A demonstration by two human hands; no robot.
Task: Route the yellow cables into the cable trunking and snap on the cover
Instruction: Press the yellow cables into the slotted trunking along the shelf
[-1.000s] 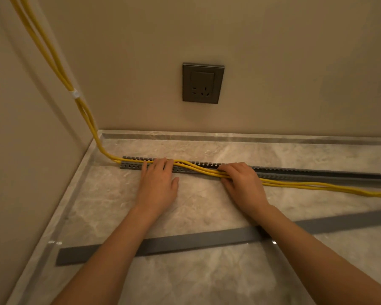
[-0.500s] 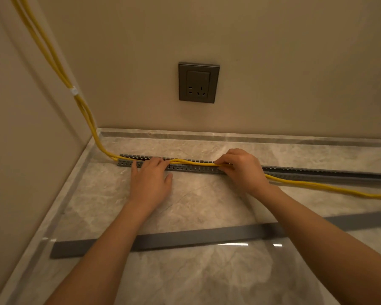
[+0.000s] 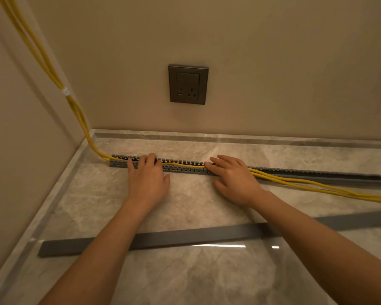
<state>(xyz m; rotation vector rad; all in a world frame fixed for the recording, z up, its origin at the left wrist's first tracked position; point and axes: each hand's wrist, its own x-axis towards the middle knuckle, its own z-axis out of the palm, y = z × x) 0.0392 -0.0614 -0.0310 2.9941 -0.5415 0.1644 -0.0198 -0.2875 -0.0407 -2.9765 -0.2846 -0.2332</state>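
A grey slotted cable trunking point(image 3: 185, 167) lies along the marble floor, parallel to the back wall. Yellow cables point(image 3: 306, 183) drop down the left corner, lie inside the trunking between my hands, then leave it on the right and trail over the floor. My left hand point(image 3: 147, 179) lies flat, fingers pressing on the trunking near its left end. Farther along, my right hand point(image 3: 233, 177) rests with spread fingers on the cables at the trunking. Neither hand grips anything. The grey cover strip point(image 3: 185, 236) lies loose on the floor under my forearms.
A dark wall socket point(image 3: 188, 84) sits on the back wall above the trunking. A white tie point(image 3: 65, 92) bundles the cables in the left corner. Walls close the left and back sides, with a raised marble skirting point(image 3: 229, 137) along them.
Both hands have shifted slightly; my right hand flattened from a curled grip to spread fingers. The cable stretch between my hands has sunk from lying over the trunking to sitting inside it.
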